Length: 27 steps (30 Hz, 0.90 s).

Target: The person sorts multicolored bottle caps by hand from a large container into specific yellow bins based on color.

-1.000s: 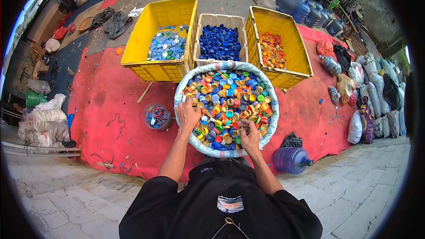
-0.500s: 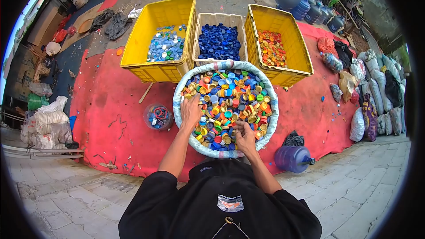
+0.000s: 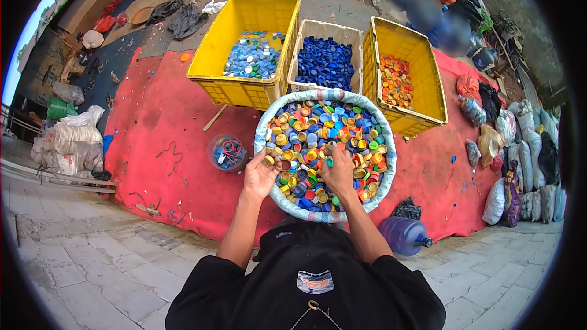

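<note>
A round basket lined with pale woven cloth (image 3: 386,183) is heaped with mixed bottle caps (image 3: 312,140) in many colours. My left hand (image 3: 260,178) is over its left rim, palm turned up, with a gold bottle cap (image 3: 269,160) between the fingertips. My right hand (image 3: 338,171) reaches into the pile with its fingers bent down among the caps; what they grip is hidden. Beyond the basket stand a yellow crate (image 3: 235,88) with light-blue and white caps, a whitish crate (image 3: 356,40) with dark-blue caps, and another yellow crate (image 3: 422,101) with orange and red caps.
A clear tub (image 3: 227,152) with small items sits left of the basket on red sheeting (image 3: 177,189). A large water bottle (image 3: 403,236) lies near my right side. Stuffed sacks (image 3: 526,146) line the right; white bags (image 3: 73,146) are piled at left.
My left hand has drawn back from the pile to the left rim and turned palm up with a gold cap. My right hand has pushed farther into the caps. The view has shifted.
</note>
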Available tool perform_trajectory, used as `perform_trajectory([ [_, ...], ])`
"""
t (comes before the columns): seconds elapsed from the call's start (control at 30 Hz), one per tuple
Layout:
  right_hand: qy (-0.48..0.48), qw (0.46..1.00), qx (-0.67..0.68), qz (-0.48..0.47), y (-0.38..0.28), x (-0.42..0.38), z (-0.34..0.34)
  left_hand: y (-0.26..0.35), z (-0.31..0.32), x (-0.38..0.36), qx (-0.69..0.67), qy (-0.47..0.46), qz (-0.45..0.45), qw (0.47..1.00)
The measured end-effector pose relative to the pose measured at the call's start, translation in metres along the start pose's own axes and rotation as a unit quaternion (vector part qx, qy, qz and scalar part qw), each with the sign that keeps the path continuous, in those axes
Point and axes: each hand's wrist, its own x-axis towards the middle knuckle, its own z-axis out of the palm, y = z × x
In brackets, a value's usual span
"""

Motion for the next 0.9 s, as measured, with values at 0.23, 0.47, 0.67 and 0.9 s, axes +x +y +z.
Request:
perform_trajectory([
  [0.23,-0.039,0.985,-0.097,-0.139,-0.001,0.058,0.045,-0.004,-0.030,-0.036,-0.047,0.070,-0.019,0.996],
  [0.47,-0.059,0.970,-0.166,-0.167,0.006,0.067,0.065,-0.008,-0.039,-0.061,0.022,0.113,0.031,0.993],
  [0.67,-0.041,0.972,-0.156,-0.172,0.003,0.067,0.061,-0.008,-0.030,-0.056,0.259,0.142,0.097,0.950],
  [0.9,-0.108,0.747,0.607,0.250,0.002,0.024,0.037,0.004,-0.007,0.009,0.692,0.086,0.272,0.663],
])
